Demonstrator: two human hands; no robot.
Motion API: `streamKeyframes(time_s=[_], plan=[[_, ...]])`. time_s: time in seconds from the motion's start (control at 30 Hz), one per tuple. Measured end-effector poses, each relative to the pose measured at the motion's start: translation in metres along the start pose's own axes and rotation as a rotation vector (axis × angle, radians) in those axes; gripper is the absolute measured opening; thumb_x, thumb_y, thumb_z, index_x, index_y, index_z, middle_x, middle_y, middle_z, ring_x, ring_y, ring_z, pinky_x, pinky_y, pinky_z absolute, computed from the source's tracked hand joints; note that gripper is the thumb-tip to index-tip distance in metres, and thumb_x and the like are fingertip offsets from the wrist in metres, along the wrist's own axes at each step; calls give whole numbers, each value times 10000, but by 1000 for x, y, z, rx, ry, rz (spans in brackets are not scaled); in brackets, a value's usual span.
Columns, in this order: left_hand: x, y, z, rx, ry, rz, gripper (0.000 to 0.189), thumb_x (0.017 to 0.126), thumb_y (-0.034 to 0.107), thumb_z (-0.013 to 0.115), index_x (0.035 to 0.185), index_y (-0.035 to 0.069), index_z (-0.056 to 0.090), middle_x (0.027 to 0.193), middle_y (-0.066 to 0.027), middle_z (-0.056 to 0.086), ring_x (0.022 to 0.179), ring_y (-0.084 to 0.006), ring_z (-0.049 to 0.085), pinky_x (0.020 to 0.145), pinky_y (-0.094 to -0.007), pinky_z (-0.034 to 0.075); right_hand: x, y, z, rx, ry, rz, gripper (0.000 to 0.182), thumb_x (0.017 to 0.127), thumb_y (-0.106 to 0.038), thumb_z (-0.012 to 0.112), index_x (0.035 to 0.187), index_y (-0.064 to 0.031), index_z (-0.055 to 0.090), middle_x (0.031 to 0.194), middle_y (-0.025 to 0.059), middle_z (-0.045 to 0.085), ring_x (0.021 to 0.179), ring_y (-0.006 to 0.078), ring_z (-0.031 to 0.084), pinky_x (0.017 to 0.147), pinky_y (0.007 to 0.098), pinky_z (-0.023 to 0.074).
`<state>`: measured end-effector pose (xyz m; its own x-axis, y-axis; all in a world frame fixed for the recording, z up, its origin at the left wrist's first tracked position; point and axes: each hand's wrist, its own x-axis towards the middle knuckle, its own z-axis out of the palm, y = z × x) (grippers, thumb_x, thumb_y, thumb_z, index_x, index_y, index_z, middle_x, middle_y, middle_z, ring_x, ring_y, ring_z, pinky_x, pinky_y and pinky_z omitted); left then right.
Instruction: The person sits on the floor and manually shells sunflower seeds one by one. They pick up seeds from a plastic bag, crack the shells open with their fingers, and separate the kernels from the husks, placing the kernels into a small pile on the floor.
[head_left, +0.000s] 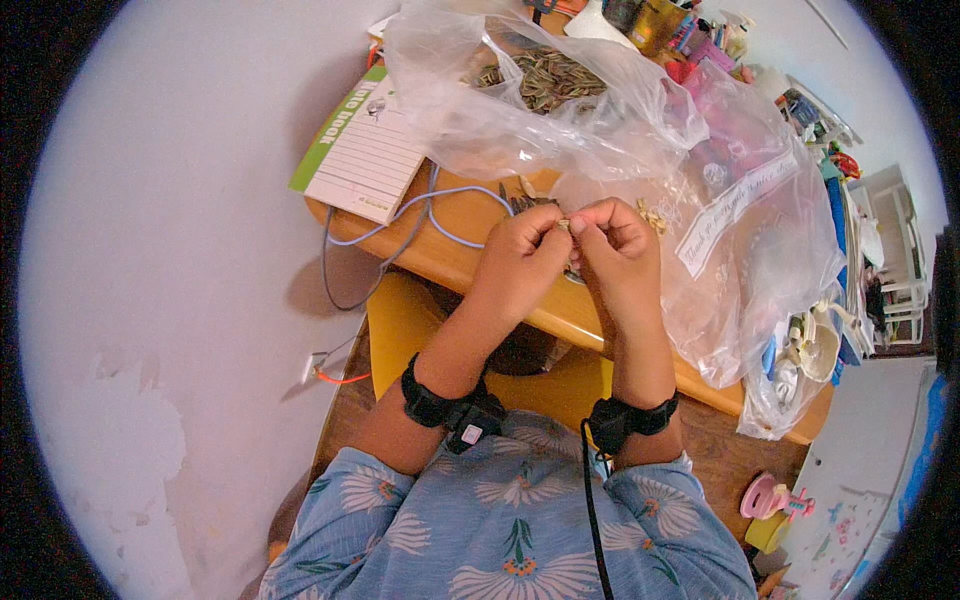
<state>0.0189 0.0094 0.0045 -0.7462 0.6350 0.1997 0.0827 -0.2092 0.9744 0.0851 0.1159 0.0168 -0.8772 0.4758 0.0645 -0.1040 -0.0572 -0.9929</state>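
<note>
A small pale seed (564, 224) is pinched between my two hands, just over the table's front edge. My left hand (525, 251) holds it from the left, thumb against bent forefinger. From the other side, my right hand (616, 240) meets it with thumb and fingertips. Behind the left hand lies a little heap of dark shells (525, 199), partly hidden. Pale kernels (651, 217) rest on clear plastic to the right of my right hand. Farther back, an open clear plastic bag (480, 127) holds many striped seeds (559, 81) that look like sunflower seeds.
A notebook (360, 150) lies at the left table corner, with a looped blue cable (450, 191) beside it. A printed clear plastic bag (765, 247) spreads across the right side. Pens and cups (675, 30) crowd the back. A yellow chair (405, 322) stands under the wooden table (435, 259).
</note>
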Motion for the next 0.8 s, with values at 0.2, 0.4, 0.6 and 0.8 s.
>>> streamKeyframes(time_s=[0.2,0.4,0.6,0.8], plan=[[1,-3,-4,7,9,-133,192,839,187,434,686,78,475,595,34,383,523,-65,341,473,-235,294,1,-1,4,-101,106,-99,85,833,-117,602,820,-40,571,703,-25,544,619,37,461,547,180,385],[1,0,-10,-226,-26,-240,187,848,232,406,712,107,434,578,33,383,443,-43,303,380,-207,231,4,-8,0,-101,421,-324,91,850,-133,582,823,-51,552,690,-4,543,592,62,481,530,196,397],[6,8,-14,-452,16,-415,205,870,209,422,692,109,400,550,46,352,408,-32,282,353,-191,197,13,-10,-27,69,667,-366,104,837,-107,590,831,-25,527,651,31,532,527,82,475,469,194,389],[6,4,-12,-430,16,-351,295,906,325,416,689,130,376,547,27,354,400,-44,281,346,-194,194,16,-1,-39,105,752,-351,102,807,-60,616,860,-23,536,680,32,538,552,86,471,479,199,370]])
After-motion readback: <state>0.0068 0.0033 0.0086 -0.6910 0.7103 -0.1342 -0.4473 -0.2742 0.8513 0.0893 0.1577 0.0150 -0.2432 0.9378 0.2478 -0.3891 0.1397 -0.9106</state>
